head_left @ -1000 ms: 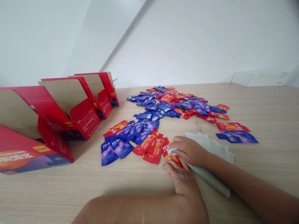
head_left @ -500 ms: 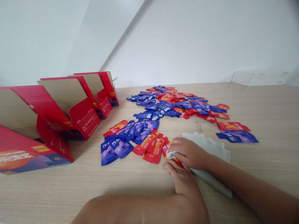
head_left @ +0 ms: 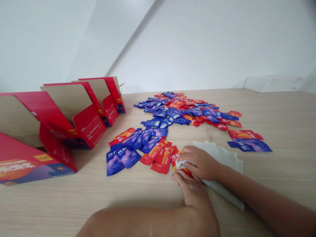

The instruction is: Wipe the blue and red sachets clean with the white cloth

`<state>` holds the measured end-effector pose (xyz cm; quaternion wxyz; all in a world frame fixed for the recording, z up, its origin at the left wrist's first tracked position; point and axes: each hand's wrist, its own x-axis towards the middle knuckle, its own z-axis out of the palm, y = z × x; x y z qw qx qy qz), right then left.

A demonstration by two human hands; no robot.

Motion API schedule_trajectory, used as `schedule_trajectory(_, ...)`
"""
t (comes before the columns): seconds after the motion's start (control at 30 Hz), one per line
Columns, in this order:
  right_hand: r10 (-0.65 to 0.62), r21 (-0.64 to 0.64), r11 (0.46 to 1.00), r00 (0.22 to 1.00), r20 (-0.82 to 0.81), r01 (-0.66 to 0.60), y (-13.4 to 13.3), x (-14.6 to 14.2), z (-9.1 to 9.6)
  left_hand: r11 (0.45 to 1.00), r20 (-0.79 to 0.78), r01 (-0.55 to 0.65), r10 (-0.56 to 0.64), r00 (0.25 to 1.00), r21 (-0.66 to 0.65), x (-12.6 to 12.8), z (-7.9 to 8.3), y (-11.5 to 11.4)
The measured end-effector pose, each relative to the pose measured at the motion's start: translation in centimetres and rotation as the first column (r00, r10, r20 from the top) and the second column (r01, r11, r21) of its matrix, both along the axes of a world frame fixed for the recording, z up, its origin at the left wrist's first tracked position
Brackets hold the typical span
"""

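My right hand (head_left: 201,161) is closed around a bunched corner of a white cloth (head_left: 228,157) and presses it onto a red sachet (head_left: 175,153). The rest of the cloth spreads under my right wrist and forearm. Just below, my left hand (head_left: 194,189) grips the near edge of that sachet, its fingertips against the table; both hands partly cover the sachet. To the left lie several red sachets (head_left: 161,159) in a fanned row, followed by purple-blue sachets (head_left: 128,156), printed faces up.
A large mixed heap of red and blue sachets (head_left: 177,112) lies further back on the wooden table (head_left: 283,125). Two sachets, one red and one blue (head_left: 251,145), lie apart at its right. Open red cartons (head_left: 90,126) stand in a line on the left. A white wall is behind.
Both hands stay almost in place, the cloth still pressed on the sachet. The view has shifted very slightly; the sachets and cartons are otherwise unchanged.
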<state>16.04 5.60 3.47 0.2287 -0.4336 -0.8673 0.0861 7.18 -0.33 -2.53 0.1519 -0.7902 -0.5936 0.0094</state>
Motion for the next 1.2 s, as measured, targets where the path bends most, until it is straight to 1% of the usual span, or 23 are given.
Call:
schedule_trajectory(0.07,0.004,-0.030,1.000,0.999,0.041,-0.002,0.2,-0.2,-0.1,1.000,-0.014,-0.003,0.004,1.000,0.003,0.0,0.1,-0.1)
schedule_trajectory(0.27,-0.177,-0.034,0.983,0.981,0.076,0.180,1.6,0.9,-0.9,1.000,0.060,-0.001,0.002,0.998,-0.016,0.0,-0.6,0.2)
schedule_trajectory(0.33,-0.208,-0.016,0.978,0.976,0.071,0.209,1.6,1.1,-0.9,1.000,0.088,-0.006,0.008,0.996,-0.023,0.1,-0.8,0.4)
schedule_trajectory(0.4,-0.199,0.011,0.980,0.979,0.041,0.199,1.1,1.0,-0.7,1.000,0.066,-0.009,0.010,0.998,-0.022,0.1,-0.8,0.4)
schedule_trajectory(0.47,-0.152,0.033,0.988,0.988,0.013,0.151,0.6,0.6,-0.4,1.000,-0.005,-0.006,0.006,1.000,-0.009,0.1,-0.6,0.3)
schedule_trajectory(0.53,-0.076,0.031,0.997,0.996,0.036,0.075,0.3,0.2,-0.1,1.000,-0.081,-0.012,0.013,0.997,0.014,0.1,-0.3,0.1)
schedule_trajectory(0.6,-0.026,0.005,1.000,0.996,0.089,0.025,0.3,-0.1,-0.2,0.999,-0.113,-0.017,0.020,0.993,0.029,0.1,-0.1,0.0)
schedule_trajectory(0.67,-0.045,-0.014,0.999,0.992,0.118,0.047,0.6,0.0,-0.4,1.000,-0.110,-0.007,0.009,0.994,0.022,0.1,0.0,0.0)
schedule_trajectory(0.8,-0.154,-0.021,0.987,0.983,0.101,0.157,1.5,0.9,-0.9,1.000,-0.155,-0.004,0.002,0.988,-0.010,0.1,-0.5,0.3)
schedule_trajectory(0.9,-0.189,0.006,0.982,0.979,0.079,0.189,1.6,1.4,-0.9,1.000,-0.173,-0.007,0.004,0.985,-0.021,0.0,-0.6,0.5)
schedule_trajectory(0.97,-0.200,0.033,0.979,0.978,0.052,0.199,1.2,1.2,-0.6,1.000,-0.174,-0.005,0.002,0.985,-0.016,0.0,-0.5,0.4)
schedule_trajectory(1.07,-0.171,0.056,0.984,0.985,0.017,0.170,0.5,0.6,-0.3,1.000,-0.189,0.002,-0.005,0.982,-0.011,0.0,0.1,0.1)
schedule_trajectory(1.2,-0.062,0.011,0.998,0.995,0.073,0.061,0.6,0.3,-0.6,1.000,-0.192,-0.005,0.005,0.981,-0.004,0.0,0.3,0.1)
